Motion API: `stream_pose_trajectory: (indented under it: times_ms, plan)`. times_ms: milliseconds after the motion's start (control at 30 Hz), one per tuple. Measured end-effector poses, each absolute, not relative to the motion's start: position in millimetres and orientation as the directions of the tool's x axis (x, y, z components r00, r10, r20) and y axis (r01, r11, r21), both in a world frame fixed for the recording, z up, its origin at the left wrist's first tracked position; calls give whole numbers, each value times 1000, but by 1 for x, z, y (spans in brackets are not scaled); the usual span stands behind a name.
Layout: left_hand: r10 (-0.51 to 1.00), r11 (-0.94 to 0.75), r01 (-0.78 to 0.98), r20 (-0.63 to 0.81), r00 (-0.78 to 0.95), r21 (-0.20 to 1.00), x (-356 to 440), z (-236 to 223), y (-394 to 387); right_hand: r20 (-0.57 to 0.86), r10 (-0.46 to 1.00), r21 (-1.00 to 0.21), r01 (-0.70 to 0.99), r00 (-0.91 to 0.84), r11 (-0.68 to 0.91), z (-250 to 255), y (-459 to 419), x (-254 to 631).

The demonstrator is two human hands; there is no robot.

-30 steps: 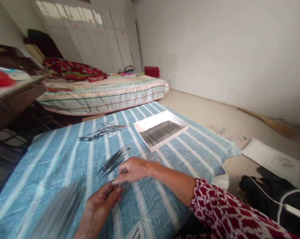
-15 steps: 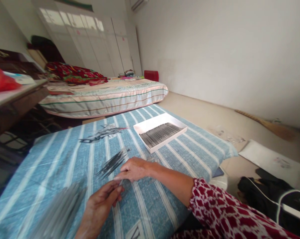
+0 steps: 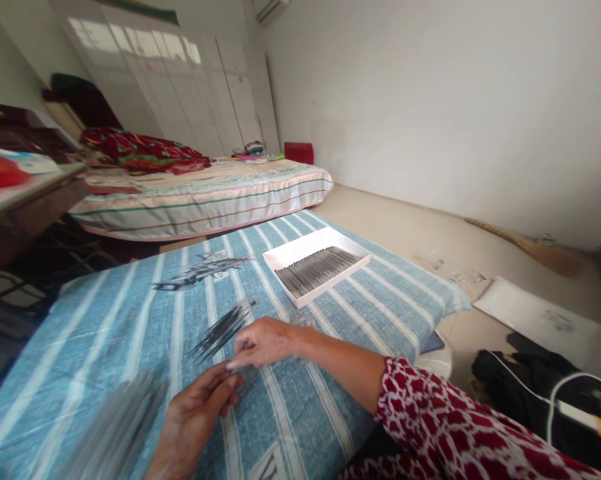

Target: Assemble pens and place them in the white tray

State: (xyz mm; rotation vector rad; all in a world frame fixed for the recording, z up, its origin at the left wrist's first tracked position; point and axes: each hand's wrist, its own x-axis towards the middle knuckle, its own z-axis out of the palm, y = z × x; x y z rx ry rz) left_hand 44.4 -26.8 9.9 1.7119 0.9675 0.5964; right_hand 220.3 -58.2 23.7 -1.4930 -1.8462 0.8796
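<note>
My left hand [image 3: 198,410] and my right hand [image 3: 266,342] meet at the fingertips over the striped cloth. The fingers of each are pinched together; whatever sits between them is too small and blurred to name. Just beyond the hands lies a loose bundle of thin dark sticks [image 3: 221,330], pen-refill-like in shape. Left of my left hand, a pile of grey tubes [image 3: 115,427] is blurred at the lower edge. A shallow white box [image 3: 334,291] farther off holds a neat row of dark, pen-like sticks [image 3: 318,270].
The table has a blue-and-white striped cloth [image 3: 105,320]. At its far side lies a scattered heap of thin dark pieces [image 3: 200,270]. Behind stands a bed [image 3: 205,200]; a desk [image 3: 35,193] is at left. A broom [image 3: 525,243] and a white bag [image 3: 540,320] lie at right.
The view has shifted slightly, so things sit a little farther left. My right fingers have curled a bit at the meeting point; both hands stay together.
</note>
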Motion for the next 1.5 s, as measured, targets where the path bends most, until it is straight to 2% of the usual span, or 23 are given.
stream_pose_trajectory:
  times_ms: [167,367,567,733,833,1033,1233,1500]
  plan:
    - [825,-143,328,-71,561,934,46,11,-28,4,984,-768,630,-180,118,23,-60,222]
    - [854,-127,325,-64,517,937,46,9,-26,53,968,-820,543,-243,182,17,-53,224]
    - [875,-140,353,-52,481,925,45,6,-25,13,964,-795,582,-264,170,21,-46,224]
    - [909,-147,394,-32,415,907,41,0,-21,15,922,-883,427,-386,193,15,-36,230]
    - [918,-144,436,-45,394,888,39,-1,-18,53,910,-896,382,-411,225,10,-30,231]
    - [902,-88,475,-132,410,875,32,2,-7,102,923,-926,304,-372,225,3,-24,230]
    - [824,-41,462,-231,517,886,29,-3,-2,68,959,-952,270,-274,144,-5,-26,232]
    - [811,31,397,-255,527,917,32,-9,-11,105,967,-966,206,-231,154,-21,-29,227]
